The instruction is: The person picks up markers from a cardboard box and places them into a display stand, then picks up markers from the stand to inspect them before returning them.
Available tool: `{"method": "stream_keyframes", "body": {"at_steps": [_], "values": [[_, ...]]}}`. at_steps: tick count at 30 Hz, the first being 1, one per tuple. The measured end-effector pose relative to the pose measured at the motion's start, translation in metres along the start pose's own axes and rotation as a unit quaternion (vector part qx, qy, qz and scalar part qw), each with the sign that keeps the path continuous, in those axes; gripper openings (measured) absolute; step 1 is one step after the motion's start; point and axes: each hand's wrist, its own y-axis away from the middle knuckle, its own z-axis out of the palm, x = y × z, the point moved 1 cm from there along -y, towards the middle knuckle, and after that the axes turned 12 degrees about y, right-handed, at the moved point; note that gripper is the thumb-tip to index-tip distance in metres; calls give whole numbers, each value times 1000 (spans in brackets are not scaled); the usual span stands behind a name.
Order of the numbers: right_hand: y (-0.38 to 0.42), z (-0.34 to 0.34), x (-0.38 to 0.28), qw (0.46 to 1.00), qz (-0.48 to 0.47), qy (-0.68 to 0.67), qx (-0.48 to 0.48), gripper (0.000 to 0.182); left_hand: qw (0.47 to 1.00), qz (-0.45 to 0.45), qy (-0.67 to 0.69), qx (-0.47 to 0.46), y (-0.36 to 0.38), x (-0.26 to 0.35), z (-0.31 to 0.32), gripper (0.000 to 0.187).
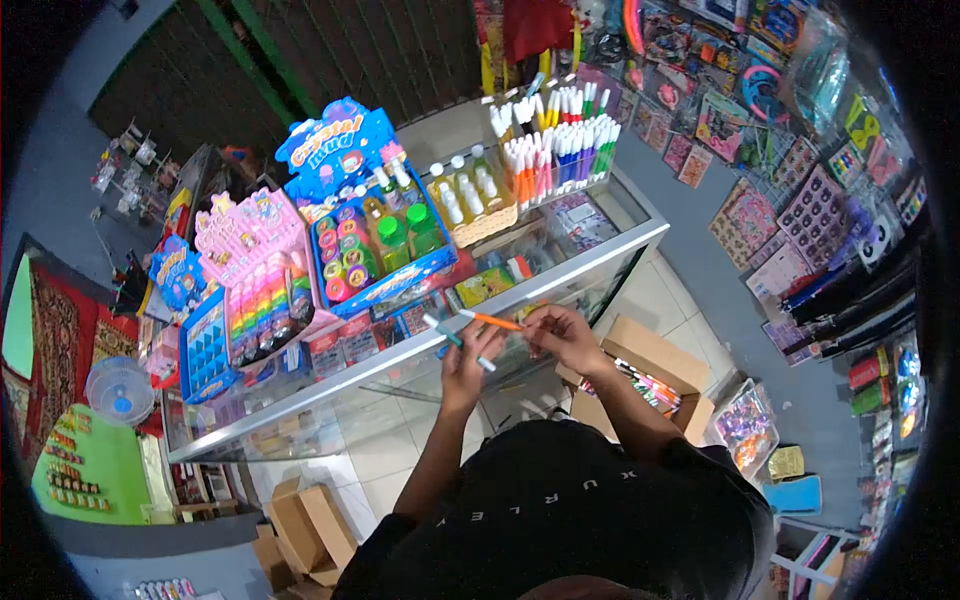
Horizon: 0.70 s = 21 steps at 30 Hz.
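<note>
My left hand (pixel 468 368) is closed around a teal marker (pixel 450 334) with white ends, which slants across the fingers. Just to its right, my right hand (pixel 565 338) pinches an orange marker (pixel 496 321) whose white end points left, towards the teal one. Both hands are in front of the glass counter's metal edge (pixel 395 350). On the counter's far right stands a clear rack (pixel 575 192) packed with markers in several colours. Below my right forearm sits an open cardboard box (pixel 672 345) with many loose markers (pixel 648 390) inside.
On the counter stand a blue Crystal Mud display box (pixel 385 285), a pink display box (pixel 255 230) and a basket of bottles (pixel 485 225). Packaged goods (pixel 800 200) hang along the right wall. Another cardboard box (pixel 310 530) lies on the floor behind left.
</note>
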Motion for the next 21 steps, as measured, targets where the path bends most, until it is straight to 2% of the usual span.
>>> {"method": "stream_keyframes", "body": {"at_steps": [3,4,6,8,14,17,20,21], "values": [[-7,-40,3,991,-54,38,121,9,1000,-8,6,2,9,-4,-23,57],[-9,-51,-6,986,-36,21,162,9,1000,-15,-7,-8,15,-3,-29,55],[-23,-77,-22,961,-91,58,253,10,999,-43,-17,-1,28,-8,-41,53],[-36,-99,-52,945,-114,126,281,15,996,-85,-8,30,37,-20,-55,54],[-104,-122,-142,895,-251,200,309,19,995,-87,4,55,56,-16,-49,51],[-144,-118,-155,832,-304,334,323,22,996,-70,1,47,57,-14,-49,51],[-158,-101,-172,783,-288,447,322,25,998,-48,6,42,60,-14,-56,51],[-162,-98,-177,785,-282,449,319,25,998,-46,7,49,62,-15,-59,51]]}}
